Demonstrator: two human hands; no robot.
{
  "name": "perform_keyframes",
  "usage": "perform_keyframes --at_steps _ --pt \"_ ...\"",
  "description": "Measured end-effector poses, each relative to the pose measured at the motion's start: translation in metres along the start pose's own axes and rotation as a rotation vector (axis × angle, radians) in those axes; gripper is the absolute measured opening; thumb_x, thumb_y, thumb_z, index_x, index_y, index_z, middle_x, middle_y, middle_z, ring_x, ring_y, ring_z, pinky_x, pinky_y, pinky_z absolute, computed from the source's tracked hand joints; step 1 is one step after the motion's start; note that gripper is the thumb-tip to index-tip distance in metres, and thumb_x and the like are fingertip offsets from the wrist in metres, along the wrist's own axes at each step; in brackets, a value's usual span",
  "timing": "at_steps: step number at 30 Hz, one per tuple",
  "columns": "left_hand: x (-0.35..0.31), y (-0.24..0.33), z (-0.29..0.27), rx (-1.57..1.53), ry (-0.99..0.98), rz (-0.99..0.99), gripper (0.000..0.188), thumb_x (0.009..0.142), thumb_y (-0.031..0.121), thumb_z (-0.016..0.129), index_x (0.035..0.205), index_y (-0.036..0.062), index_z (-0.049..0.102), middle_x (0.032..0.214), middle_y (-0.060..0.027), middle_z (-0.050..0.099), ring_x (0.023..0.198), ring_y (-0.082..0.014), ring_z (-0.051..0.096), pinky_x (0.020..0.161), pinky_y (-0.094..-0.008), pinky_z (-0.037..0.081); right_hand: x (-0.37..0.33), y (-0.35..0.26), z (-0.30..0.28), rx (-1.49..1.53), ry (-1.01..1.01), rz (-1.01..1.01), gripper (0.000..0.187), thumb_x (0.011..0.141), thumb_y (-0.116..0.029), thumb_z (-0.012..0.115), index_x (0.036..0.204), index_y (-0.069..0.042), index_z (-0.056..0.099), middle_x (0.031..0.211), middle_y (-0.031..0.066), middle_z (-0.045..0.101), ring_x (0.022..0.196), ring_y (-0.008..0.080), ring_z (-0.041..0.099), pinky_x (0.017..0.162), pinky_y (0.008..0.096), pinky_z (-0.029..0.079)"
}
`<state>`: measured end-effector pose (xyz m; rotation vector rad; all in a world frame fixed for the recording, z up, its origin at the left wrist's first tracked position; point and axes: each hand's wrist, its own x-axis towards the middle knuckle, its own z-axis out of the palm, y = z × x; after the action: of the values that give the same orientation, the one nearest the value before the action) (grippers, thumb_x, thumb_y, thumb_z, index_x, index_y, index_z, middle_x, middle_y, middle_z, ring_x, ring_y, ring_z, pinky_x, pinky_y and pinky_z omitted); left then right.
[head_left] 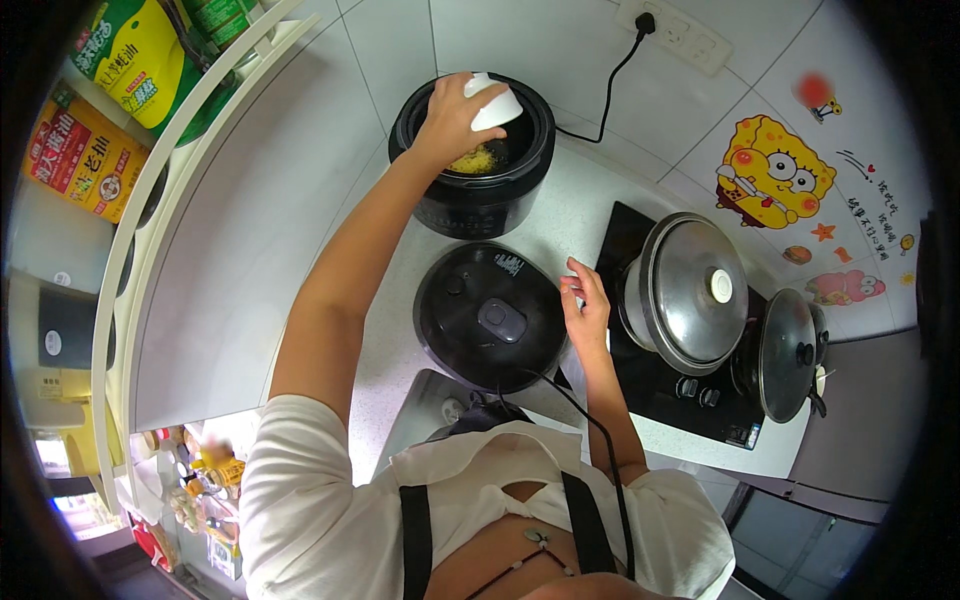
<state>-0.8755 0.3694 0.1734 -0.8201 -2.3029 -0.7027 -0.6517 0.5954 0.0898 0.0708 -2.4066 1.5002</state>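
My left hand (455, 115) grips a small white bowl (497, 103) and holds it tilted over the open black electric cooker (480, 210). Inside the cooker pot lie yellow bits (472, 160), probably grains, too small to tell. Closer to me, the cooker's round black lid (455, 325) rests on the counter. My right hand (587, 305) hovers beside the lid's right edge, its fingers loosely bent and apart, with nothing in it.
On the right, a black stove (612, 255) bears a large lidded metal pot (700, 295) and a lidded pan (785, 355). A plugged cord (608, 100) runs from the wall socket (690, 45). At left, a curved white rack (125, 225) holds sauce packages. Cartoon stickers (770, 175) decorate the tiles.
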Motion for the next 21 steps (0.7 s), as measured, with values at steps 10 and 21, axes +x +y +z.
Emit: perform_keyframes --at_steps 10,21 --pt "-0.002 -0.037 0.017 -0.315 0.09 -0.565 0.056 0.065 0.035 0.07 0.113 0.0134 0.052 0.109 -0.0189 0.047 0.103 -0.0307 0.042 0.09 -0.0395 0.034 0.001 -0.01 0.007 0.035 0.002 0.022 0.033 0.077 0.003 0.05 0.109 -0.004 0.052 0.103 0.0117 0.053 0.081 0.0159 0.059 0.07 0.0249 0.047" --pt "-0.019 -0.02 -0.021 -1.925 0.515 -0.932 0.046 0.09 0.034 0.036 0.125 0.0039 0.031 0.123 -0.0149 0.041 0.113 -0.0292 0.042 0.094 -0.0462 0.035 -0.002 -0.012 0.009 0.147 0.018 0.062 0.03 0.079 0.004 0.048 0.108 -0.003 0.053 0.103 0.0095 0.053 0.078 0.0137 0.06 0.069 0.0221 0.046"
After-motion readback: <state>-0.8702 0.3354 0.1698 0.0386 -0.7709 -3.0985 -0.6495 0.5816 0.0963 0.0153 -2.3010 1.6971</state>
